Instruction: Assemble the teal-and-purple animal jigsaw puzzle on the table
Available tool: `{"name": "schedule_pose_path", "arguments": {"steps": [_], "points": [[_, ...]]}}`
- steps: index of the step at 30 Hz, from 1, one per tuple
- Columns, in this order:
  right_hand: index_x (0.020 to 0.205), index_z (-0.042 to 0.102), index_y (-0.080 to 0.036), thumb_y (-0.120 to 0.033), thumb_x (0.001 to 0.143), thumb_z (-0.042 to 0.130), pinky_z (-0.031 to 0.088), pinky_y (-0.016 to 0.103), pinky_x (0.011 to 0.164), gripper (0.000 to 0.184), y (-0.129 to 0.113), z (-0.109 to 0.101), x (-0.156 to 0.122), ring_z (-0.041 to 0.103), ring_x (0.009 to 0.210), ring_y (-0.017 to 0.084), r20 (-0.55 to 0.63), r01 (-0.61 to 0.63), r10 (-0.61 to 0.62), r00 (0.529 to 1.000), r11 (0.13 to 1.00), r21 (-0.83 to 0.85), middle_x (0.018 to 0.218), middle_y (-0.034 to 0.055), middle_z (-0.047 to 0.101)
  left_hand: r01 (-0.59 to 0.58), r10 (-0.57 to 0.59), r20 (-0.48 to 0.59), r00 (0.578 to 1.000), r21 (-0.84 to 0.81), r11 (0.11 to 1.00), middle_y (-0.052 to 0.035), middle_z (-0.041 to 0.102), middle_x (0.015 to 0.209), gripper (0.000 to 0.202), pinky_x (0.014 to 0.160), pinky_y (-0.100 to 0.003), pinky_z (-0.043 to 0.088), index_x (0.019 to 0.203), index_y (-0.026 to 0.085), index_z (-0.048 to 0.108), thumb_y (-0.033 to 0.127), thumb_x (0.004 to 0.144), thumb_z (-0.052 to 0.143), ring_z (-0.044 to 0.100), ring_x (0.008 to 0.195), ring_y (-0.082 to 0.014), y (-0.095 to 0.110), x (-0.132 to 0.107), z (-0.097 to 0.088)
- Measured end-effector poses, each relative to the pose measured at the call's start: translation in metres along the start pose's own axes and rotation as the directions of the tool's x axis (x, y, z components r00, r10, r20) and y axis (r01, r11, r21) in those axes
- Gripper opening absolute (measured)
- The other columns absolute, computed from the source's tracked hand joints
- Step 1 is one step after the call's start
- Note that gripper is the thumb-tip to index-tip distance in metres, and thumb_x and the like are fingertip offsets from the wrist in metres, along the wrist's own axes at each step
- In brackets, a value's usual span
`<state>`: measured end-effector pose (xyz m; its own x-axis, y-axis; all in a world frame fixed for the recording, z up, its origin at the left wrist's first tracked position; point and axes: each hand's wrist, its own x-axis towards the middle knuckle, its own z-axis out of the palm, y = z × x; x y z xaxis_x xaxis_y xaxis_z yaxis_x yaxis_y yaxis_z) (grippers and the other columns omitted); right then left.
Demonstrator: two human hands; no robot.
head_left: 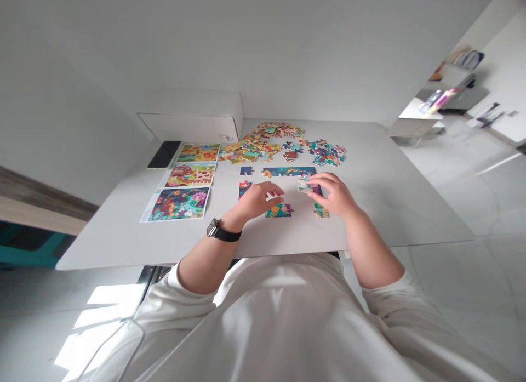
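Observation:
Between the thumb and fingers of my right hand is a light-coloured jigsaw piece, near the right side of a partly joined puzzle border. My left hand hovers over the left part of that border with its fingers curved and apart, and nothing shows in them. The border's top strip is dark blue. A separate corner piece lies to its left. Below my left hand lies a joined bottom section, and a yellow-green section lies at the lower right. My left hand partly covers the left-side pieces.
Loose jigsaw pieces lie in a yellow pile, a reddish pile and a blue pile at the back. Three picture sheets lie at left, beside a black phone. A white box stands against the wall.

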<state>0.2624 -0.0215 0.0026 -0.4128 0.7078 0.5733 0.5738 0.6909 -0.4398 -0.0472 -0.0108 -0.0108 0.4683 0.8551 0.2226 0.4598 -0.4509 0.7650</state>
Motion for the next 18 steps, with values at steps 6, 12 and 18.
{"name": "schedule_pose_path", "arguments": {"steps": [6,12,18], "points": [[0.123,0.079,-0.031,-0.031,0.095,0.08,0.058,0.054,0.108,0.028,0.005,-0.016,-0.035,0.073,0.118,0.031,0.025,-0.059,0.059,0.998,0.998,-0.018,0.125,0.008,0.081,-0.19,0.182,0.086,0.979,0.098,0.977,-0.0102,0.079,0.118,0.031,0.107,-0.043,0.056,0.12,0.024,0.081,0.042,0.095,0.076,0.073,0.113,-0.0279,0.0,-0.003,0.009],[0.124,0.078,-0.03,-0.03,0.09,0.085,0.058,0.053,0.106,0.035,0.005,-0.002,-0.062,0.074,0.116,0.032,0.145,-0.069,0.07,0.987,0.998,-0.011,0.122,0.0081,0.082,-0.289,0.273,0.136,0.952,0.115,0.95,-0.0111,0.075,0.132,0.034,0.116,-0.045,0.052,0.131,0.025,0.076,0.033,0.098,0.072,0.069,0.126,-0.0287,0.012,-0.003,0.031],[0.11,0.08,-0.027,-0.025,0.087,0.087,0.057,0.053,0.104,0.023,0.004,0.01,-0.06,0.075,0.114,0.032,0.187,-0.028,0.036,0.982,0.999,-0.046,0.117,0.0083,0.084,-0.36,0.331,0.208,0.92,0.122,0.925,-0.0137,0.071,0.144,0.04,0.12,-0.048,0.051,0.138,0.027,0.076,0.029,0.098,0.071,0.066,0.134,-0.0309,0.019,-0.006,0.049]]}}
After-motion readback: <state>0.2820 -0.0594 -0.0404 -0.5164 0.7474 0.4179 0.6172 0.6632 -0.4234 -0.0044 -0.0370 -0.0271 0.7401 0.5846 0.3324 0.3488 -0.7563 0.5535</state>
